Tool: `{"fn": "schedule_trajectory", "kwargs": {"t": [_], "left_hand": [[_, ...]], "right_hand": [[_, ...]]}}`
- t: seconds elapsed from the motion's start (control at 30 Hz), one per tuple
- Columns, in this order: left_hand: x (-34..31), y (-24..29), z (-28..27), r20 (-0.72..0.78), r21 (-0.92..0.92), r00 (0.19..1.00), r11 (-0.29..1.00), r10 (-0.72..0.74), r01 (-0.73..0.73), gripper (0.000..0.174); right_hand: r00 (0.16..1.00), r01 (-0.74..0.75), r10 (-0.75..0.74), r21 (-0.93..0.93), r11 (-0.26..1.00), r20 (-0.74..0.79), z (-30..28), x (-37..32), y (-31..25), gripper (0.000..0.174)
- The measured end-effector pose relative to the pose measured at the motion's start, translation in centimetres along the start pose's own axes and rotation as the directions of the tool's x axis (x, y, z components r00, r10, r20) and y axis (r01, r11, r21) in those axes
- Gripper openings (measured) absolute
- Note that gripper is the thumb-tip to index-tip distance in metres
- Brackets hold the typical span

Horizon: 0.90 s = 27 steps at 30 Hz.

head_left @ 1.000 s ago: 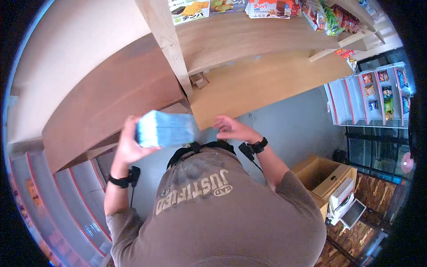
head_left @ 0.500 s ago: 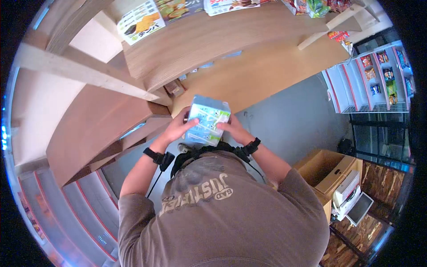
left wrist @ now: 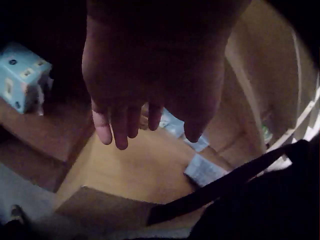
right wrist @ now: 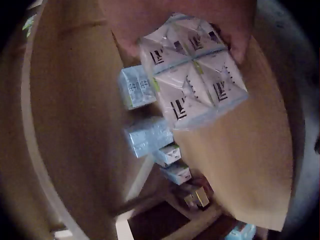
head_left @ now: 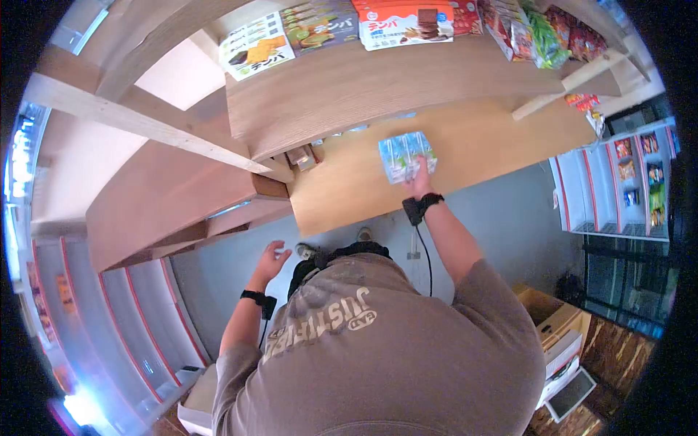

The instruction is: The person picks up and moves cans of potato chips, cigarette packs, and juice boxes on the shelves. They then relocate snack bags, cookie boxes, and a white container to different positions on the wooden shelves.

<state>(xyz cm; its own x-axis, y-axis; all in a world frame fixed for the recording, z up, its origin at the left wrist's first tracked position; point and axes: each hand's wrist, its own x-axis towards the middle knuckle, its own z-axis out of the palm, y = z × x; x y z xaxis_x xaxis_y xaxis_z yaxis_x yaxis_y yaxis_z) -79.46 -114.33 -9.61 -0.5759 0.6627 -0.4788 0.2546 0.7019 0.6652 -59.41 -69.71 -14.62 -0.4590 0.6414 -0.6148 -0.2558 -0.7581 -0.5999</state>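
My right hand [head_left: 417, 182] grips a clear-wrapped pack of blue and white drink cartons [head_left: 407, 154] over the lower wooden shelf board [head_left: 502, 142]. In the right wrist view, the barcoded white ends of the cartons [right wrist: 195, 75] face the camera, and fingers reach down both sides of the pack. Similar blue packs [right wrist: 148, 136] stand on the board beyond it. My left hand [head_left: 271, 263] hangs to the left of the torso, fingers loosely bent, holding nothing. In the left wrist view its fingers [left wrist: 120, 127] hang down before the shelf corner.
The upper shelf [head_left: 349, 102] overhangs the back of the lower board and carries snack boxes [head_left: 407, 25] and bags [head_left: 542, 36]. A wooden post [head_left: 167, 127] slants across the left. A brown shelf unit [head_left: 167, 196] adjoins it. At right are a wire-fronted snack rack [head_left: 611, 182] and a cardboard box [head_left: 560, 316].
The pack was in the left hand, then in both hands before the body. Now the right hand alone holds it, farther forward over the lower board, and the left hand has drawn back.
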Motion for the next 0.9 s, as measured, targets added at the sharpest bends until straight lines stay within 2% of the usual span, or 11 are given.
{"fn": "schedule_trajectory", "kwargs": {"t": [0.1, 0.17, 0.2, 0.3, 0.33, 0.37, 0.43, 0.5, 0.57, 0.63, 0.9], "left_hand": [[-3.3, -4.5, 0.9, -0.015, 0.017, 0.974, 0.974, -0.227, 0.227, 0.052], [-5.4, -9.7, 2.6, -0.06, 0.067, 0.955, 0.954, -0.29, 0.294, 0.053], [-6.3, -12.7, 3.7, -0.054, 0.044, 0.934, 0.933, -0.354, 0.357, 0.053], [-9.1, -15.3, 5.8, 0.015, 0.062, 0.831, 0.83, -0.556, 0.554, 0.054], [-12.6, -23.3, 8.6, 0.001, 0.041, 0.831, 0.83, -0.556, 0.556, 0.054], [-10.1, -27.0, 10.1, 0.164, 0.244, 0.894, 0.896, -0.416, 0.372, 0.053], [-14.4, -25.3, 11.1, 0.132, 0.211, 0.922, 0.919, -0.365, 0.333, 0.052], [-12.5, -15.8, 8.1, 0.139, -0.015, 0.837, 0.844, -0.53, 0.537, 0.049], [-12.0, -14.4, 8.2, 0.068, 0.044, 0.884, 0.887, -0.463, 0.461, 0.044], [-11.6, -14.1, 8.5, 0.03, -0.267, 0.814, 0.78, -0.58, 0.566, 0.041], [-9.7, -14.6, 6.7, 0.021, -0.274, 0.836, 0.801, -0.549, 0.533, 0.036]], "right_hand": [[0.984, -0.172, 0.175, -0.089, 0.981, 0.022, 0.9, 5.4, -1.8, 0.067], [0.968, -0.244, 0.247, -0.358, 0.901, -0.038, 3.6, 5.0, -3.3, 0.078], [0.944, -0.33, 0.322, -0.29, 0.898, -0.076, 4.3, 5.2, -3.6, 0.085], [0.967, -0.233, 0.256, -0.407, 0.883, 0.003, 4.7, 4.9, -2.2, 0.088], [0.968, -0.198, 0.247, -0.485, 0.852, 0.039, 4.8, 3.5, -2.1, 0.084], [0.971, -0.19, 0.239, -0.536, 0.822, 0.024, 3.8, 4.5, -0.9, 0.077], [0.976, -0.154, 0.211, -0.512, 0.845, 0.055, 2.4, 3.2, 0.9, 0.064], [0.942, -0.227, 0.326, -0.56, 0.797, 0.082, 0.8, 2.3, 2.9, 0.053], [0.881, -0.271, 0.441, -0.581, 0.767, 0.172, 0.1, 0.9, 4.4, 0.036], [0.832, -0.23, 0.487, -0.635, 0.738, 0.265, 1.1, -2.2, 5.1, 0.026], [0.672, -0.17, 0.618, -0.727, 0.666, 0.409, 9.8, -11.2, 1.3, 0.025]]}}
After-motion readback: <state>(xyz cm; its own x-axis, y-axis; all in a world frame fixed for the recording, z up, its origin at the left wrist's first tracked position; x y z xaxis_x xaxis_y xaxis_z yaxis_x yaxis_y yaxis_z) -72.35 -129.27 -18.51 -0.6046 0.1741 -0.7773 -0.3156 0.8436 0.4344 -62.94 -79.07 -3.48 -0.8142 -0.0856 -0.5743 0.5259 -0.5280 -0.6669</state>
